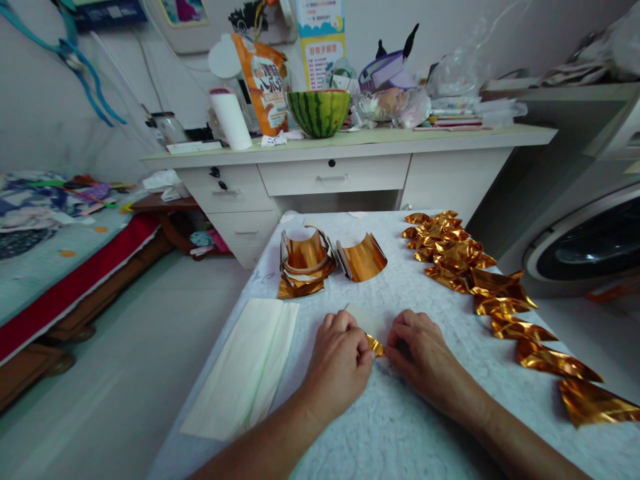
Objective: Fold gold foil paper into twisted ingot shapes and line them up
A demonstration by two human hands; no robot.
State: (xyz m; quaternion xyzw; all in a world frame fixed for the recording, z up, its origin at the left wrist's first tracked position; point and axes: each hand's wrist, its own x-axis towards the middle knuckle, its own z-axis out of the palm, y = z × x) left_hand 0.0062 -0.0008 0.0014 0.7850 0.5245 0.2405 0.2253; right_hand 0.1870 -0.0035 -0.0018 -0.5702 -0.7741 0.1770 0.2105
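A small sheet of gold foil paper [375, 345], pale on its back, lies on the cloth-covered table between my hands, its near edge turned up to show gold. My left hand [344, 350] is closed on the left part of that edge. Fingers bent together, my right hand [416, 350] pinches the right end. Beyond them stand a curled stack of gold foil sheets [306, 257] and a smaller curled stack [364, 259]. Several folded gold foil pieces [457, 253] run in a row down the right side. Folded pale paper [250, 367] lies to the left.
A white desk [335, 175] stands behind the table, bearing a watermelon half [319, 112], an orange snack bag [265, 87] and a paper roll [231, 119]. To the right is a washing machine [585, 227]; a bed [65, 267] is at left.
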